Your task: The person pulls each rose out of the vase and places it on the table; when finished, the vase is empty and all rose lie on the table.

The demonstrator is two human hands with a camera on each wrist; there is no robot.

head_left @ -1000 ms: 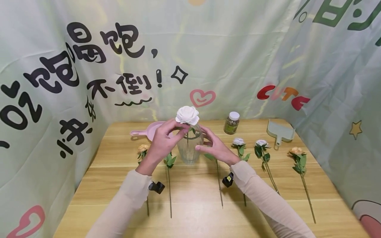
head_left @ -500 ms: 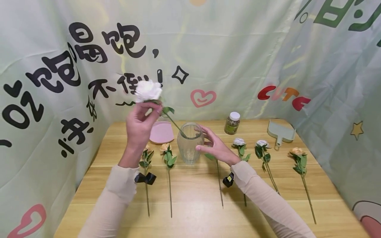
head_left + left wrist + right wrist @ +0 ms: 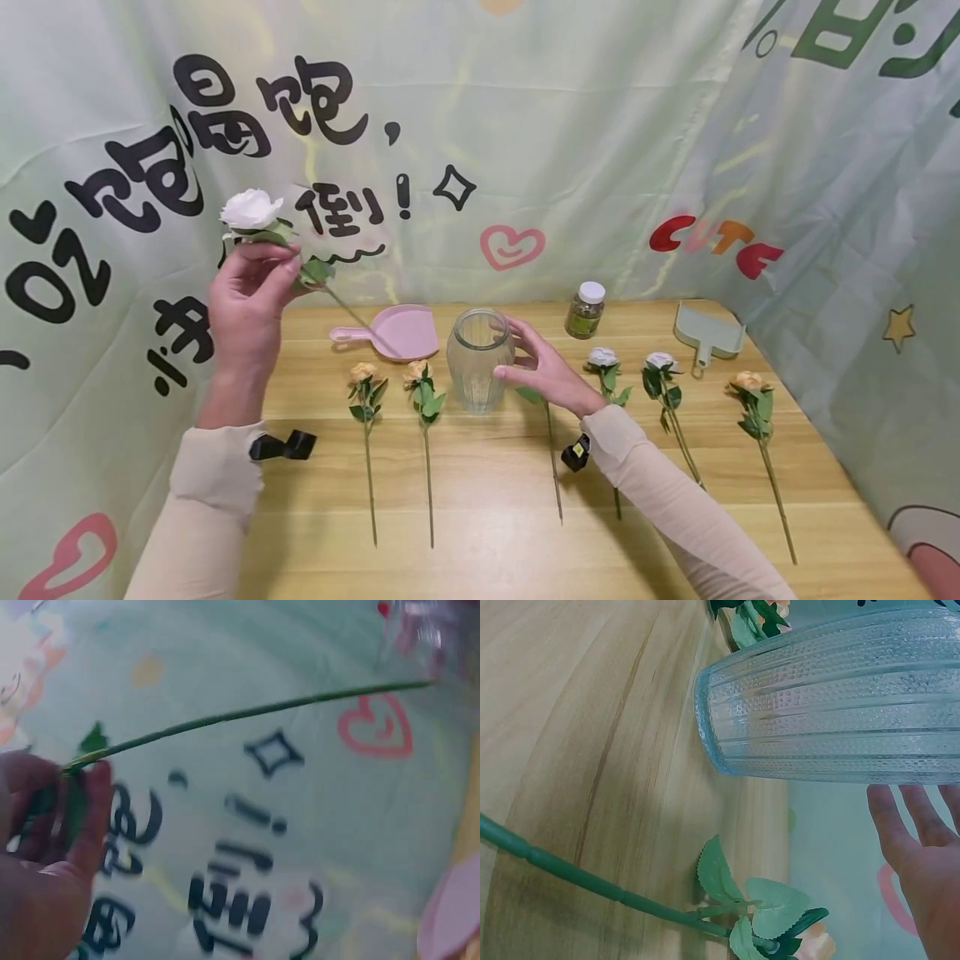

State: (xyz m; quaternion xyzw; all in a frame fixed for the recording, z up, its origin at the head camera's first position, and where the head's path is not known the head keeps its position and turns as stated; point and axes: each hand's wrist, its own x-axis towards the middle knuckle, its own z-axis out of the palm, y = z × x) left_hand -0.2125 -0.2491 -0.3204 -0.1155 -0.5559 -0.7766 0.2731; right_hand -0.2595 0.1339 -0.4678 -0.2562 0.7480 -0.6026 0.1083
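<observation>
Up at the left in the head view, my left hand (image 3: 251,279) pinches a white rose (image 3: 251,210) just under its bloom. The rose's green stem (image 3: 247,712) slants toward the right, over the pink dustpan in the head view. My right hand (image 3: 547,367) holds the side of a ribbed glass vase (image 3: 478,371), thumb at the front and fingers behind. The vase stands upright on the table with no stem in it. Beside it lies another flower stem (image 3: 592,881) with leaves, its bloom hidden under my right hand in the head view.
Two peach roses (image 3: 363,373) (image 3: 417,372) lie left of the vase. Two white roses (image 3: 602,358) (image 3: 660,362) and a peach rose (image 3: 747,382) lie right. Behind stand a pink dustpan (image 3: 408,329), a white-capped jar (image 3: 583,312) and a grey-green dustpan (image 3: 705,329). Printed cloth surrounds the table.
My left hand has lifted the white rose out of the vase and carried it up and to the left. The right hand stays at the vase.
</observation>
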